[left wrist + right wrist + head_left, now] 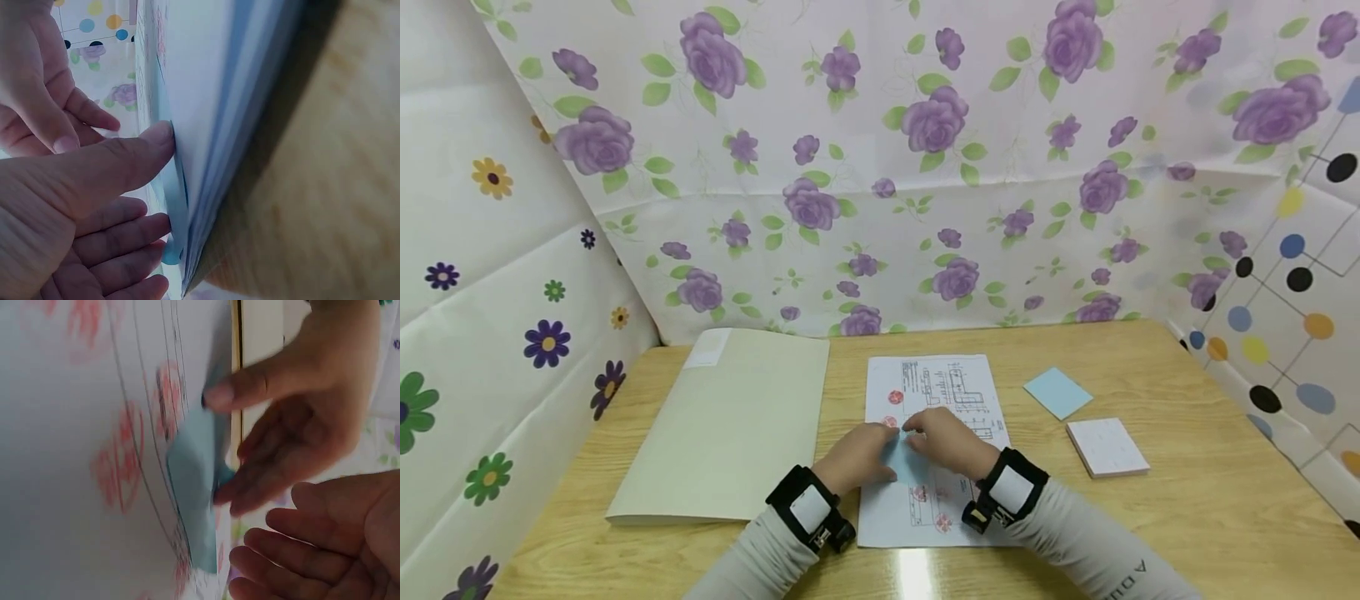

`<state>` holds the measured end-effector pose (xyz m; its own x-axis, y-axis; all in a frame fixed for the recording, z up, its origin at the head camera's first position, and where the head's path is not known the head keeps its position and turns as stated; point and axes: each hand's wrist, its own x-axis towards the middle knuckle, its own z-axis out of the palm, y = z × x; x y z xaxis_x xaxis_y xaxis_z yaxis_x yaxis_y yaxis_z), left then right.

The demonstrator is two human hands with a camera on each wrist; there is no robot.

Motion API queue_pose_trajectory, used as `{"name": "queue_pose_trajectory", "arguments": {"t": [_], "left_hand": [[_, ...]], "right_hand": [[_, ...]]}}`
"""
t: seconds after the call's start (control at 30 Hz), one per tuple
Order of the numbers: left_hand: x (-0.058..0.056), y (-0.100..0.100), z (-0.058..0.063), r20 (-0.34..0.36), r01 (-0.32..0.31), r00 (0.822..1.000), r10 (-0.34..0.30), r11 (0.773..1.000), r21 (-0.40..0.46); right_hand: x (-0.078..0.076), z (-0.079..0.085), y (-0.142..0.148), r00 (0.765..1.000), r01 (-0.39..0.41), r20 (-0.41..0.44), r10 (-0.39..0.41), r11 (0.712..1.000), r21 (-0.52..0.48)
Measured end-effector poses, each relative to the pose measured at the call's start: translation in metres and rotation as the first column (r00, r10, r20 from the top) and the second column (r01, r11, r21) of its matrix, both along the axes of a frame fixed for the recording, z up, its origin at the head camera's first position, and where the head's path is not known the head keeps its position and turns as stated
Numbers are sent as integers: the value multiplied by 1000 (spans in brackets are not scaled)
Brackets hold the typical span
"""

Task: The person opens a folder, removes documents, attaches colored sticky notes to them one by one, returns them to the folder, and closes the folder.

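Note:
A light blue paper square (912, 468) lies on a stack of printed drawing sheets (887, 533) with red stamp-like marks. My left hand (859, 457) is at its left side. In the left wrist view the thumb presses on the blue paper, and the fingers meet its bent edge. The right wrist view has this blue paper (194, 469) between the left thumb and fingers, one edge curling up. My right hand (951, 440) hovers over the sheets beside the paper. Its fingers are loosely bent and appear apart from the paper in the right wrist view.
A large cream folder (745, 417) lies on the left of the wooden table (1225, 517). To the right of the sheets are another light blue square (1058, 392) and a thick white note pad (1105, 448). Flowered cloth (865, 225) hangs behind the table.

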<state>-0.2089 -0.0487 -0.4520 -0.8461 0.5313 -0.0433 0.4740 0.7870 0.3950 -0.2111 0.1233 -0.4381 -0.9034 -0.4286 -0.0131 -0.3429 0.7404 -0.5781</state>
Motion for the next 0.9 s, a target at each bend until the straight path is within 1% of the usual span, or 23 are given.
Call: {"name": "queue_pose_trajectory", "arguments": {"t": [0.07,0.13,0.17,0.23,0.33,0.5,0.6,0.7,0.9], "left_hand": [[0,-1,0,-2,3,1000,-3,1000,26],[0,-2,-1,-4,3,1000,-3,999,47],[0,-2,-2,-7,5,1000,-4,999,51],[0,-3,-2,-11,6,1000,-5,998,62],[1,-4,-2,-26,11,1000,-9,998,61],[1,-5,-1,-32,13,999,-11,998,53],[1,-6,0,-2,12,1000,-11,998,61],[1,-6,0,24,6,1000,-7,999,48],[2,-6,1,60,-30,998,32,999,-27]], "right_hand": [[4,1,-1,995,-104,1,104,994,35],[6,1,-1,983,-181,-5,182,981,76],[7,1,-1,978,-207,-7,208,974,97],[7,1,-1,972,-232,-3,234,964,130],[5,2,0,971,-239,37,236,960,144],[3,4,-1,973,-218,105,204,966,137],[2,4,-2,974,-201,133,184,971,132],[1,1,-3,973,-193,154,173,973,125],[-3,-8,-1,961,-238,172,216,964,119]]}}
